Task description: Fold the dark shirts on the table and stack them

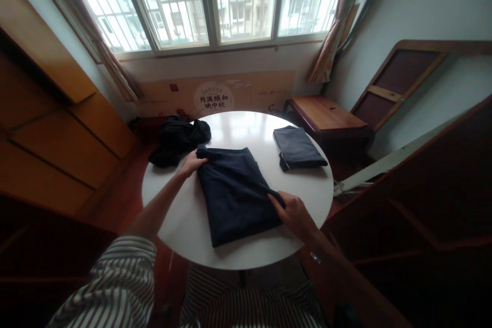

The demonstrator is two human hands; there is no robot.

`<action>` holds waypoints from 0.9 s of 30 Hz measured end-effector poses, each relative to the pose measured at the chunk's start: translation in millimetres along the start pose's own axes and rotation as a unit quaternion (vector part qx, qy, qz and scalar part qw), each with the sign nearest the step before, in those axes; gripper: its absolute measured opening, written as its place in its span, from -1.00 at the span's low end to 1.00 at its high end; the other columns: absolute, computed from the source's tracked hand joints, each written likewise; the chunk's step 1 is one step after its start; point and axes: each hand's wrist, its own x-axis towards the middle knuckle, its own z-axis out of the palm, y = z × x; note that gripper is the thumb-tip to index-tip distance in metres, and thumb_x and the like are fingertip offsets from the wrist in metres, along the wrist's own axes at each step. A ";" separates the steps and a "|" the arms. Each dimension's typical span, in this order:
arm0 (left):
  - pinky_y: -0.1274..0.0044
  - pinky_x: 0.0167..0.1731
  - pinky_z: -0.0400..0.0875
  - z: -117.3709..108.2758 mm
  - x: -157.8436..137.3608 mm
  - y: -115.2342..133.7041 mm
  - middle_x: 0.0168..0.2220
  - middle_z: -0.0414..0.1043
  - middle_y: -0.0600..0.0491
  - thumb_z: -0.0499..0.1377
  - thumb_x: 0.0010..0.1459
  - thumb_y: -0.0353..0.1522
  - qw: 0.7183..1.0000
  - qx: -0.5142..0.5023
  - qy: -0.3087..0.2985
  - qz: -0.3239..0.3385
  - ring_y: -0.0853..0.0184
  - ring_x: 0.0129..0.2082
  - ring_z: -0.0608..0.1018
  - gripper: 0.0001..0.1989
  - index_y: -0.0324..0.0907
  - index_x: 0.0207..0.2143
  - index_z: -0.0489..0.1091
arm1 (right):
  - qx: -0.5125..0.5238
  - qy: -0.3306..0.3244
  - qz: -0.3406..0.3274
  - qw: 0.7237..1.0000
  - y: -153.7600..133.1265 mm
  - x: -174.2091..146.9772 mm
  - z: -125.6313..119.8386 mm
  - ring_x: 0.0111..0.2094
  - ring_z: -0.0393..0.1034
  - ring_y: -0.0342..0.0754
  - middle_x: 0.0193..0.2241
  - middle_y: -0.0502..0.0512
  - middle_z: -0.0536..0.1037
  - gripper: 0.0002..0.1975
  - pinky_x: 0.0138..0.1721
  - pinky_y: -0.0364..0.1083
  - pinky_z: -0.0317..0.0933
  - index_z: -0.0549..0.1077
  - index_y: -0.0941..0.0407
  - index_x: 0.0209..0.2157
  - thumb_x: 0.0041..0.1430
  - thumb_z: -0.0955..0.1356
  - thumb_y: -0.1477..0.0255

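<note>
A dark navy garment (238,195), folded into a rough rectangle, lies on the round white table (180,225) in front of me. My left hand (193,163) pinches its far left corner. On the right edge, my right hand (290,207) grips a fold of the cloth between thumb and fingers. Which kind of garment it is I cannot tell. To the right rests a second dark folded garment (300,147), flat and apart from my hands. A crumpled black garment (180,136) sits at the far left, partly over the table's edge.
Beyond the table a wooden stool-like piece (326,113) stands under the window. Wooden cabinets (65,148) line the left, and a dark wooden panel (423,205) leans in at the right. A printed cardboard sheet (215,95) is by the wall.
</note>
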 end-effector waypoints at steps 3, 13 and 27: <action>0.30 0.06 0.39 -11.8 3.1 -2.4 -0.02 0.49 -0.23 0.39 -0.15 -0.31 0.981 0.172 0.050 0.075 0.04 0.01 0.53 -0.32 -0.33 0.06 0.39 | 0.014 0.018 -0.015 1.000 -10.8 -6.3 7.4 -0.45 0.38 0.00 -0.49 0.08 0.46 -0.63 -0.34 -0.06 0.17 0.32 0.07 -0.46 0.39 0.17 0.21; 0.34 0.09 0.34 27.1 24.3 48.0 -0.02 0.51 -0.13 0.15 0.23 -0.05 0.849 0.340 -0.212 0.346 0.12 0.00 0.52 -0.53 -0.21 -0.02 0.52 | -0.027 0.071 -0.053 0.996 -6.6 -26.0 9.1 -0.31 0.33 0.03 -0.41 0.12 0.38 -0.67 -0.19 0.01 0.25 0.36 0.09 -0.50 0.36 0.25 0.32; 0.46 -0.13 0.40 37.8 45.9 32.5 -0.20 0.45 -0.07 0.11 0.28 -0.15 0.862 0.286 -0.238 0.345 0.27 -0.23 0.51 -0.66 -0.22 -0.30 0.53 | -0.097 -0.022 -0.043 0.994 14.1 -26.0 9.4 -0.29 0.37 0.03 -0.40 0.13 0.41 -0.70 -0.16 0.01 0.28 0.39 0.10 -0.57 0.26 0.35 0.40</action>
